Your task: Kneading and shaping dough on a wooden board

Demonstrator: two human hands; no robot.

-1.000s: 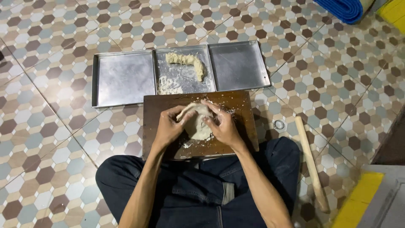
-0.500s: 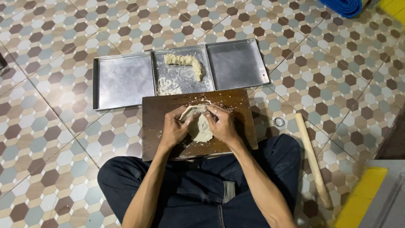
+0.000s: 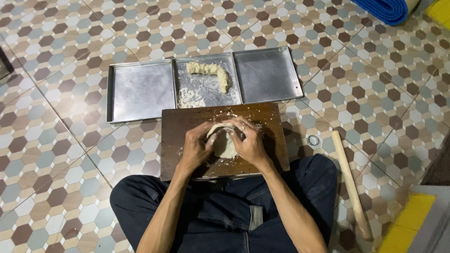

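Note:
I sit cross-legged on a tiled floor with a dark wooden board [image 3: 178, 126] across my lap. On it lies a pale lump of dough [image 3: 224, 143]. My left hand [image 3: 197, 147] cups its left side and my right hand [image 3: 248, 140] wraps over its right and top edge, so both hands grip the dough together. Flour and crumbs are scattered on the board around it.
Three metal trays [image 3: 140, 91] stand side by side beyond the board; the middle one holds a curved roll of dough [image 3: 208, 70] and loose flour. A wooden rolling pin [image 3: 349, 180] and a small ring [image 3: 313, 140] lie at my right. A blue roll [image 3: 384, 8] is at the far right.
My hands have drawn closer together around the dough, folding its edges inward; the lump looks more compact. The view has shifted slightly.

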